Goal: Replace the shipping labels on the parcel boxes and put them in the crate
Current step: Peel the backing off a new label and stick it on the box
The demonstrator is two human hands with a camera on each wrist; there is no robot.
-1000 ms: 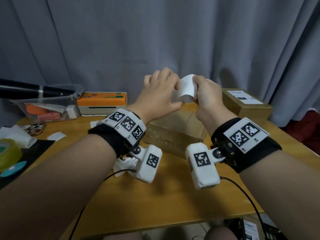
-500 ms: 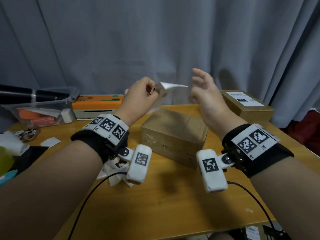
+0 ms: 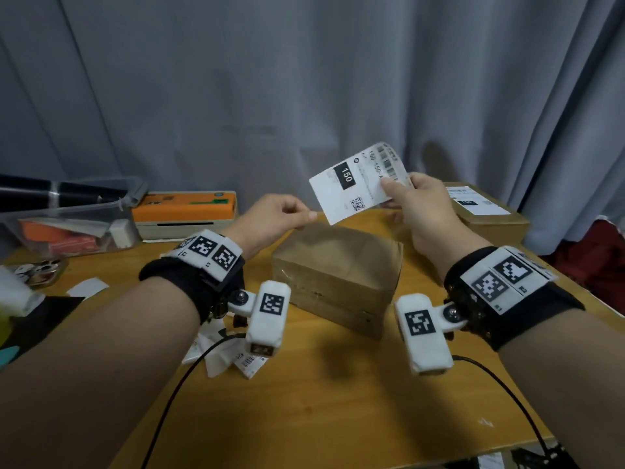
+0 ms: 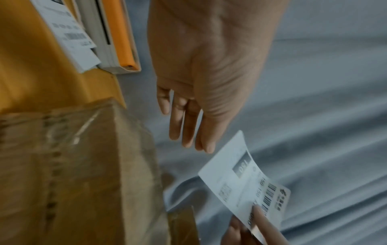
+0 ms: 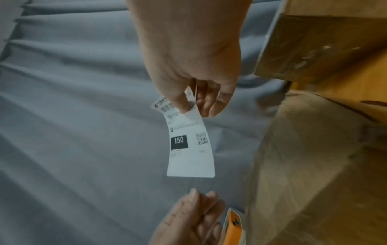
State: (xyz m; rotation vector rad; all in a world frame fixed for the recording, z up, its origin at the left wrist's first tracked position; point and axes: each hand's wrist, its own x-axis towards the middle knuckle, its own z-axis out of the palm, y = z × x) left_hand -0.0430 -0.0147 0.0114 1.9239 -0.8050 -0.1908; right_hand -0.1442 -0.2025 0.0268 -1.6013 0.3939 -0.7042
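A white shipping label [image 3: 355, 187] printed "150" hangs in the air above the plain brown parcel box [image 3: 338, 265] in the middle of the table. My right hand [image 3: 399, 194] pinches the label's barcode end between thumb and fingers [image 5: 184, 102]. My left hand [image 3: 304, 216] hovers just short of the label's free corner with straight fingers [image 4: 188, 132], holding nothing. The label [image 5: 190, 149] curves slightly, print facing me. A second brown box [image 3: 487, 214] with a label stuck on top sits at the back right.
An orange-topped label printer [image 3: 184, 211] stands at the back left beside a clear plastic bin [image 3: 67, 225]. Crumpled label scraps [image 3: 223, 357] lie under my left wrist. A phone [image 3: 40, 270] and a white slip [image 3: 88, 287] lie at the left. A grey curtain hangs behind.
Both hands worked the label together a second ago. Then the left hand held it alone with the right hand open. Now the right hand holds it flat and the left has let go.
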